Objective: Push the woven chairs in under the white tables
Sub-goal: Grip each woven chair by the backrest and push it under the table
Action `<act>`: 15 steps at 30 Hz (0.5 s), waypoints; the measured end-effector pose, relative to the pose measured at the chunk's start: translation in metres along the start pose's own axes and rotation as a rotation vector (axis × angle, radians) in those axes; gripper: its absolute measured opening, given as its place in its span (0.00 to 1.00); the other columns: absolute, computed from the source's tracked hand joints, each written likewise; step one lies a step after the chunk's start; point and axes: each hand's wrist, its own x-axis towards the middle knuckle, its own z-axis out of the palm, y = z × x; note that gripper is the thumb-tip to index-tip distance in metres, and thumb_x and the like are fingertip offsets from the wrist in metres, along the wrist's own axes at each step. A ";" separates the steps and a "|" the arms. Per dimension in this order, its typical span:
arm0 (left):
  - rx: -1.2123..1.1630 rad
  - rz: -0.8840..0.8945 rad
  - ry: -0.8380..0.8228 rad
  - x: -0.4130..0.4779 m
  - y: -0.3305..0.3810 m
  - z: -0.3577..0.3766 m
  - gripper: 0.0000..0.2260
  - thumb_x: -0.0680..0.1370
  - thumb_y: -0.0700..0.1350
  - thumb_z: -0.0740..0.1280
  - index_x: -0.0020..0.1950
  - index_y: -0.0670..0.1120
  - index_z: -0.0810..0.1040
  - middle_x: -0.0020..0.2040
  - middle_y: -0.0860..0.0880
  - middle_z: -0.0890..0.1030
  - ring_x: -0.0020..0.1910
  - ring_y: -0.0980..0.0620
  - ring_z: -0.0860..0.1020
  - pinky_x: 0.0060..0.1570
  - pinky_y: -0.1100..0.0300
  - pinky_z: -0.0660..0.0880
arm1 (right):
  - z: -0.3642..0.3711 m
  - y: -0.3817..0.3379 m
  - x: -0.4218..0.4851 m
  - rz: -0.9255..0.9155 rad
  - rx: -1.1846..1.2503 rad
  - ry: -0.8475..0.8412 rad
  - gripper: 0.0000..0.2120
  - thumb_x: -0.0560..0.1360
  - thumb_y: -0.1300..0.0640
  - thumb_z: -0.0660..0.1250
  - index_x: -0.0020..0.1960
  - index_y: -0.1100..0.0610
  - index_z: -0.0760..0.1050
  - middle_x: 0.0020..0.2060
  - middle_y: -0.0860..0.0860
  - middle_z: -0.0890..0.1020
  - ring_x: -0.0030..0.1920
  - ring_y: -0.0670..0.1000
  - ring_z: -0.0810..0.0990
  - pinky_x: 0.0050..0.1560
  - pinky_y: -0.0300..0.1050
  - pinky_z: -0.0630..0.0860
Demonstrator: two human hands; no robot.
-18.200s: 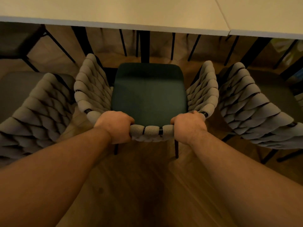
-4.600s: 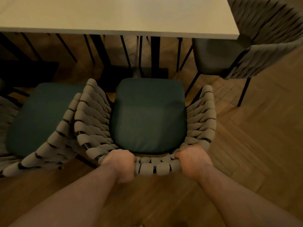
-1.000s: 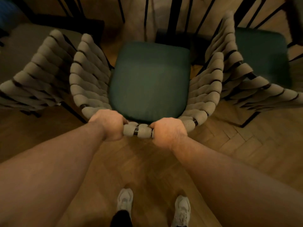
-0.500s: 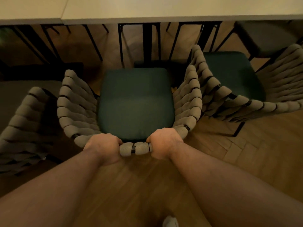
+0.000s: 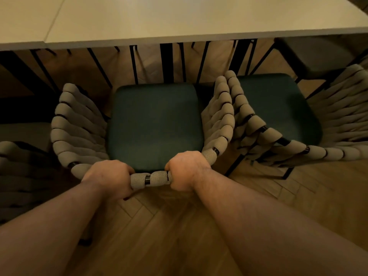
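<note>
A woven chair with grey padded weave and a dark green seat cushion stands straight ahead of me. My left hand grips the top rail of its backrest on the left. My right hand grips the same rail on the right, with a short stretch of weave showing between the two. The seat's front edge lies a little short of the near edge of the white table, which spans the top of the view. A seam at the upper left divides that table from a second white table.
A second green-seated woven chair stands close against the right side, its weave touching the held chair's arm. Another woven chair is at the left edge. Black metal table legs stand under the tabletop. The floor is herringbone wood.
The table edge now sits lower in view and closer to the chair's seat. My view has lifted from the floor and my shoes to the tabletop. Both hands keep their hold on the backrest.
</note>
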 end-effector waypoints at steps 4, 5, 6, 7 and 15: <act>-0.017 0.011 0.031 0.016 -0.001 -0.015 0.20 0.68 0.67 0.63 0.56 0.64 0.82 0.40 0.61 0.80 0.40 0.59 0.79 0.45 0.56 0.80 | -0.009 0.013 0.018 0.014 0.019 -0.023 0.11 0.76 0.44 0.72 0.57 0.41 0.82 0.40 0.42 0.80 0.42 0.48 0.81 0.46 0.53 0.82; -0.018 0.012 0.035 0.018 -0.001 -0.016 0.18 0.69 0.67 0.64 0.56 0.64 0.82 0.40 0.61 0.80 0.41 0.59 0.79 0.45 0.55 0.80 | -0.010 0.014 0.021 0.018 0.017 -0.028 0.11 0.76 0.44 0.72 0.57 0.41 0.82 0.40 0.42 0.80 0.42 0.47 0.80 0.46 0.52 0.82; -0.017 0.016 0.034 0.019 -0.002 -0.018 0.16 0.72 0.66 0.66 0.56 0.64 0.82 0.41 0.60 0.80 0.41 0.58 0.79 0.45 0.55 0.80 | -0.011 0.015 0.023 0.021 0.018 -0.030 0.11 0.76 0.44 0.72 0.57 0.41 0.82 0.40 0.42 0.80 0.42 0.47 0.80 0.46 0.52 0.82; -0.021 0.023 0.027 0.018 -0.002 -0.018 0.15 0.73 0.66 0.67 0.57 0.64 0.81 0.41 0.60 0.80 0.41 0.59 0.79 0.45 0.55 0.80 | -0.011 0.014 0.023 0.026 0.027 -0.036 0.11 0.76 0.43 0.72 0.57 0.41 0.82 0.40 0.42 0.80 0.42 0.47 0.80 0.47 0.52 0.82; -0.072 0.077 0.046 0.019 -0.007 -0.015 0.12 0.76 0.66 0.68 0.54 0.63 0.81 0.40 0.59 0.80 0.41 0.57 0.79 0.46 0.55 0.81 | -0.016 0.008 0.021 0.107 0.070 -0.098 0.12 0.76 0.43 0.74 0.59 0.40 0.81 0.42 0.41 0.81 0.45 0.45 0.81 0.53 0.53 0.83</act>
